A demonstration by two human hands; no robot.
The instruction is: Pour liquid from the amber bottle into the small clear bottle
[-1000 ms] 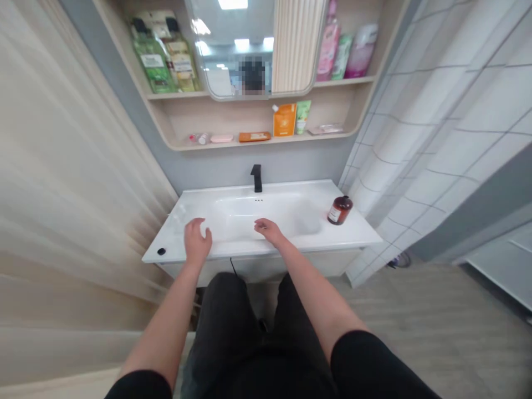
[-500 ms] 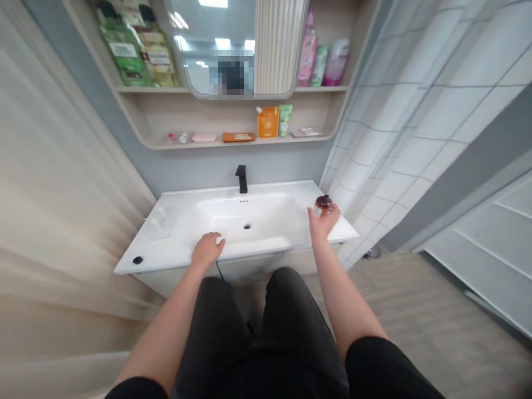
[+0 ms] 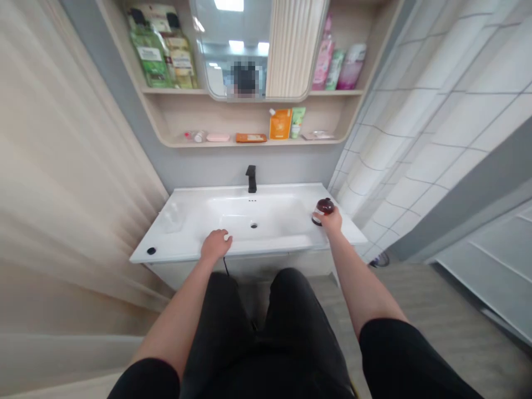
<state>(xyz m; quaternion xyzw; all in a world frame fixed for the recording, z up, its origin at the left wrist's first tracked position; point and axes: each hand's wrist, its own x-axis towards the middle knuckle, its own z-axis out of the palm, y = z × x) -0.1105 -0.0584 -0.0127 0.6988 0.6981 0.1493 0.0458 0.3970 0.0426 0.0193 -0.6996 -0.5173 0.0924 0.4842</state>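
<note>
My right hand [image 3: 332, 221] is wrapped round the right side of a dark amber bottle [image 3: 325, 207] with a white label, over the right end of the white washbasin counter [image 3: 348, 235]. Fingers and the low camera angle hide part of the bottle, and whether its base touches the counter is hard to tell. At the front rim of the basin, my left hand [image 3: 215, 244] lies with its fingers loosely stretched and nothing in them. A small round black piece [image 3: 151, 251] lies on the counter's left end, beside a clear, see-through item [image 3: 172, 218].
A black tap [image 3: 251, 179] stands behind the drain. Above, a wall cabinet [image 3: 166, 138] with a mirror [image 3: 233, 44] holds green and yellow bottles [image 3: 164, 55], an orange pouch [image 3: 281, 124] and a green tube [image 3: 297, 122]. Curtains [image 3: 100, 166] hang at the left.
The view has shifted slightly, so the scene sits further right. My right hand has turned round the bottle, and more of the bottle's left side shows. My left hand stays on the rim.
</note>
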